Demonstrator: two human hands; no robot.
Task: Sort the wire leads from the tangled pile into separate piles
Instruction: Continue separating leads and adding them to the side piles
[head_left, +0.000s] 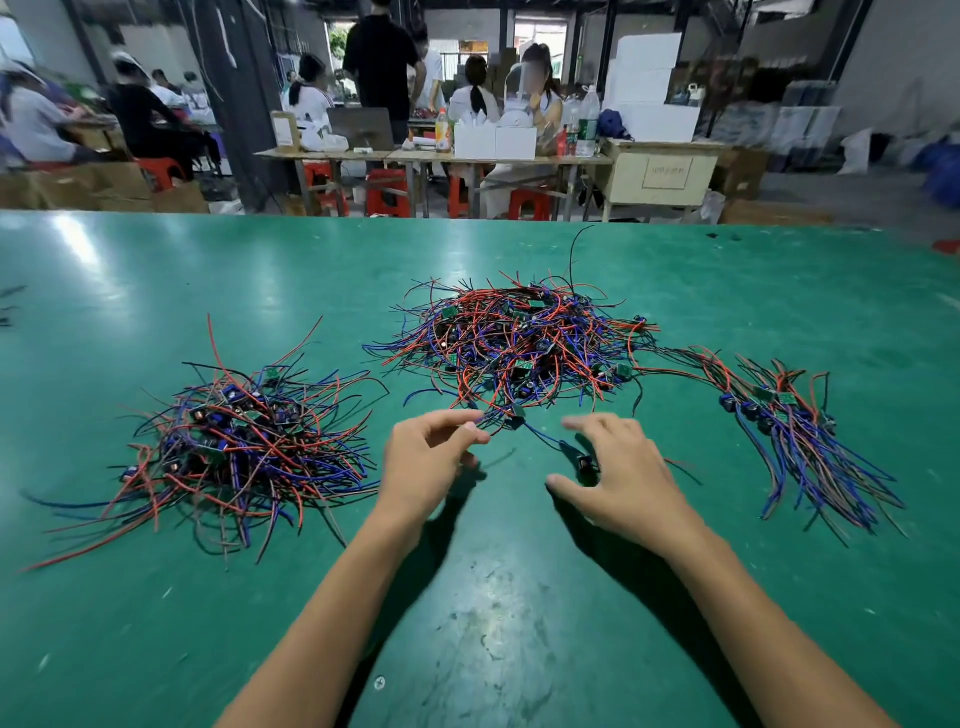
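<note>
We see a glossy green work table (156, 291) filling the lower two thirds of the frame. At centre lies the big tangled pile of red, blue and black wire leads with small green circuit boards (514, 343). A looser heap of the same leads (234, 447) sits at centre left, and a tidier bundle with its wires lying roughly parallel (795, 431) lies at centre right, well apart from the heap.

Just below the central pile, our left hand (431, 462) pinches thin wires between thumb and forefinger at the pile's near edge. Our right hand (618, 478) hovers with fingers spread and relaxed over a small dark component (585, 462) on a blue lead; whether it touches, we cannot tell.

Along the top, blurred seated people and red plastic stools (387, 192) surround wooden benches.
</note>
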